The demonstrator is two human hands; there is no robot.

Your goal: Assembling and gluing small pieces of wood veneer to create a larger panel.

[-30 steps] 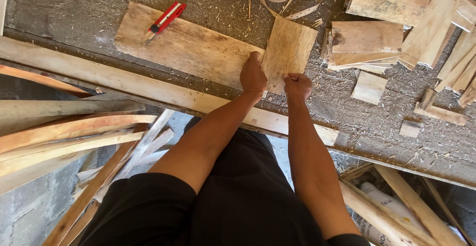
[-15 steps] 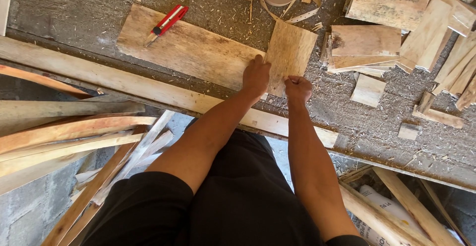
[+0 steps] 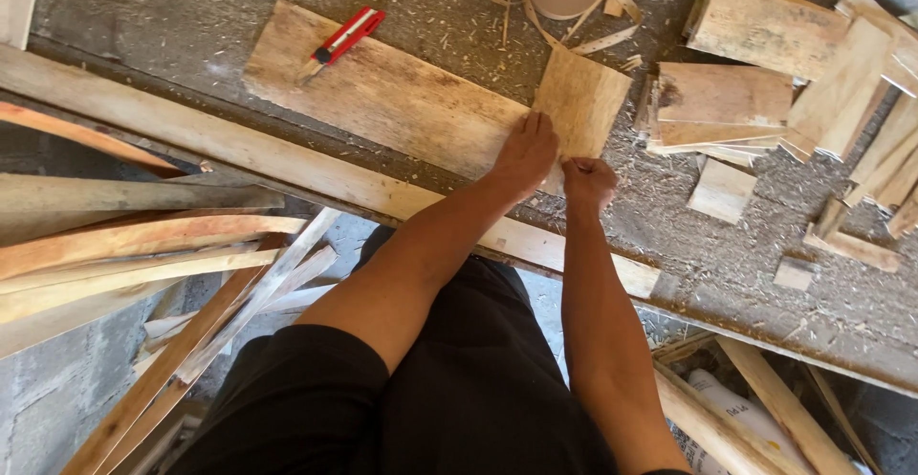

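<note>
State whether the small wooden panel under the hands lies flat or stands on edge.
Flat. The panel shows its broad face on the bench; the left hand presses its edge.

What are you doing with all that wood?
A person stands at a dusty workbench covered in sawdust. The left hand presses flat where a long plank meets a small square board, and the right hand is closed at that board's near edge. A red utility knife lies on the plank. Wood offcuts are piled to the right, and long strips lean below the bench.
</note>
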